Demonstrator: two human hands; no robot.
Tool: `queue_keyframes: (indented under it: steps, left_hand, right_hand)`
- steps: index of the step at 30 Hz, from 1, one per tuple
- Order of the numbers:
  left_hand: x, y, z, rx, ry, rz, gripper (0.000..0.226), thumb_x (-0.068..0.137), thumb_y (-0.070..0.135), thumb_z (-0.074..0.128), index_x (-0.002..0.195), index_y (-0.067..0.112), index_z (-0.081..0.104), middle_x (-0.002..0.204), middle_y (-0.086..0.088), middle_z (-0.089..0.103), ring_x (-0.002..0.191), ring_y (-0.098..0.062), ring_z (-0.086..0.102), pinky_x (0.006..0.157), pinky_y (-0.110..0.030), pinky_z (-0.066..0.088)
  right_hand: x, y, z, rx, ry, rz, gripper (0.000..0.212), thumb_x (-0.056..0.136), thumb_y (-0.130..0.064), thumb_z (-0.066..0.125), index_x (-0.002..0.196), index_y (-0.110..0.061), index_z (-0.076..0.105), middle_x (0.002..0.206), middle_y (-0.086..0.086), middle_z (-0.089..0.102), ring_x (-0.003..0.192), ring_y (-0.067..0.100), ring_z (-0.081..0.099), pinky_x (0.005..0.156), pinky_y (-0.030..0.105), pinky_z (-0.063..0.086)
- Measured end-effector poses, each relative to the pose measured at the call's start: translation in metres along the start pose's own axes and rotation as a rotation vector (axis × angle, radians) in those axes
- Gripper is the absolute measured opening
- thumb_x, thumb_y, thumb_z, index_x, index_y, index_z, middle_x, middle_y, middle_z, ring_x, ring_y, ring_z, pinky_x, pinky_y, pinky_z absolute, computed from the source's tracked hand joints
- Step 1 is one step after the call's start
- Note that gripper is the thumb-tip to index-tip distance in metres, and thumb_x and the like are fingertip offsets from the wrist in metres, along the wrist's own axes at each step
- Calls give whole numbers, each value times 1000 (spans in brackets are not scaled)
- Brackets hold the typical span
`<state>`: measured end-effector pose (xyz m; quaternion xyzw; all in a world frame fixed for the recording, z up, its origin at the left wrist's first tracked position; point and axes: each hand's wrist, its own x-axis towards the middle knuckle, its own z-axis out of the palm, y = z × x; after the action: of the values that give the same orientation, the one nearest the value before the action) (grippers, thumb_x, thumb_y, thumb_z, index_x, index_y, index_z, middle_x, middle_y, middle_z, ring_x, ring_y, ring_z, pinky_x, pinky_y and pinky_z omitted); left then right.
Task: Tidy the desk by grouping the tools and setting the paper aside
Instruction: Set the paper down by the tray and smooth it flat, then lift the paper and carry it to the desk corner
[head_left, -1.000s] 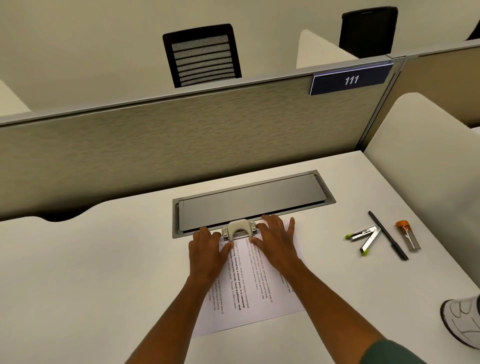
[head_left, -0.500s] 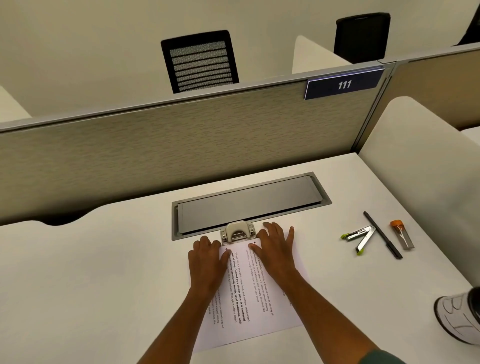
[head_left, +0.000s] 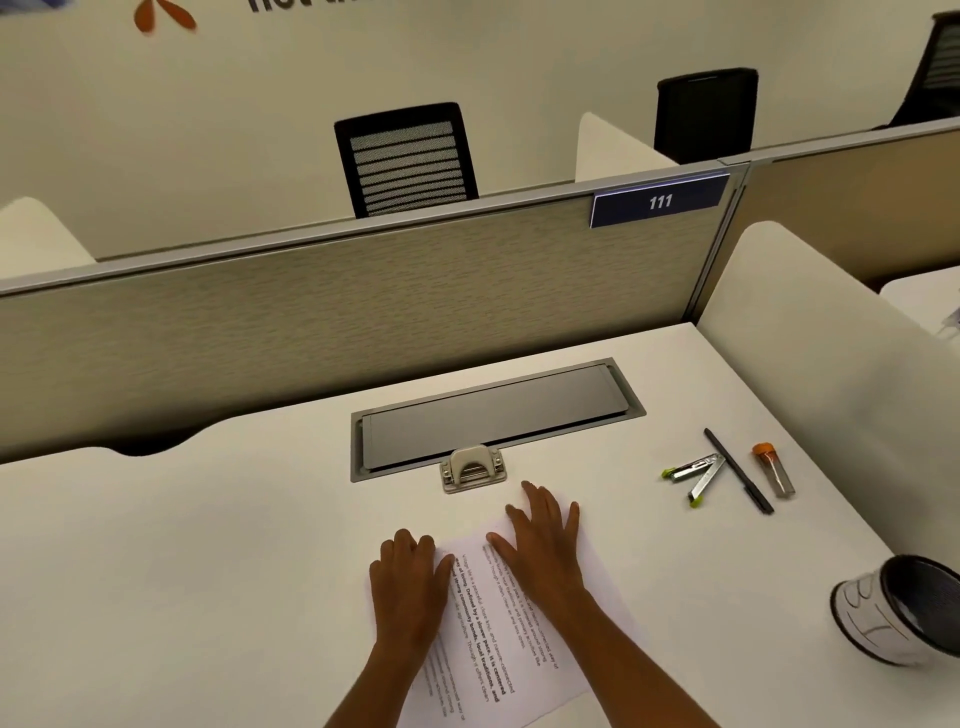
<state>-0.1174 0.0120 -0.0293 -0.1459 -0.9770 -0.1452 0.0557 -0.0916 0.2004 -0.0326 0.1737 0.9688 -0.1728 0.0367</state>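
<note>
where both hands lie flat, fingers (head_left: 540, 501) spread, on paper (head_left: 498, 644), white desk (head_left: 208, 545) (cubicle 111), beige partition (head_left: 337, 322)

A dark blue plate (head_left: 658, 200) fixed at the top of the partition (head_left: 363, 317) ahead of me reads "111" in white; on the wall (head_left: 519, 47) behind, the lower edge of large dark lettering shows, cut off at the top, perhaps "not", beside an orange mark I cannot make out; the paper (head_left: 498, 639) under my hands carries printed text running sideways to me, some lines bold; I can pick out "Defined by slower pace, it is centered" and "and strong community bonds, local traditions, and"; the finer lines are too small to read.
</note>
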Motion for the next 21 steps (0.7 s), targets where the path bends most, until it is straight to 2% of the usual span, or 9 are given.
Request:
queue_keyframes:
  steps: [2,4,8,10,12,14,17,21]
  left_hand:
    - [-17,-5,-5,41,17,-9,22,86,40,60,81,19,62,81,0,56,71,-21,53,60,-36,46]
    - [-32,-8,-9,79,5,-41,30,87,44,48,78,19,60,80,0,54,71,-23,51,59,-36,45]
    - [-57,-8,-18,134,-59,-118,23,80,36,72,76,15,62,77,-3,55,70,-27,53,59,-38,44]
    - [-69,-6,-24,140,-87,-156,26,76,35,77,74,13,62,76,-5,55,70,-29,53,59,-39,45]
    - [-81,-6,-27,146,-111,-192,27,77,37,76,75,13,62,77,-6,56,71,-29,53,60,-39,45]
    - [-92,-6,-29,138,-127,-219,28,80,39,72,77,13,62,80,-6,56,74,-29,54,62,-39,45]
    - [-113,-3,-34,86,-126,-211,28,84,39,68,79,12,61,82,-6,56,75,-29,53,62,-38,45]
    - [-139,1,-39,29,-97,-165,29,87,38,63,75,11,61,81,-7,55,73,-29,52,58,-38,46]
  right_hand:
    - [-17,-2,-1,10,-1,3,77,89,-70,9,114,-26,67,140,12,52,129,31,39,109,55,5]
    - [-34,-4,0,22,-9,14,74,90,-70,11,123,-25,60,144,13,47,131,32,36,109,56,6]
    - [-72,-4,0,28,-8,50,69,92,-66,10,129,-26,52,144,12,46,130,33,42,109,55,6]
    - [-91,0,0,9,27,63,67,92,-64,11,131,-25,50,145,12,45,132,32,36,110,56,7]
    - [-107,4,1,-7,66,92,66,93,-63,12,131,-25,50,145,11,45,131,31,37,110,57,14]
    - [-122,5,0,-2,85,142,60,92,-60,23,130,-24,53,142,11,48,129,32,45,108,58,29]
    - [-148,5,-2,52,135,206,56,84,-50,58,131,-18,55,143,13,48,125,34,52,99,53,44]
    - [-179,1,0,118,175,281,59,82,-38,69,131,-10,53,137,18,51,114,37,56,90,49,51]
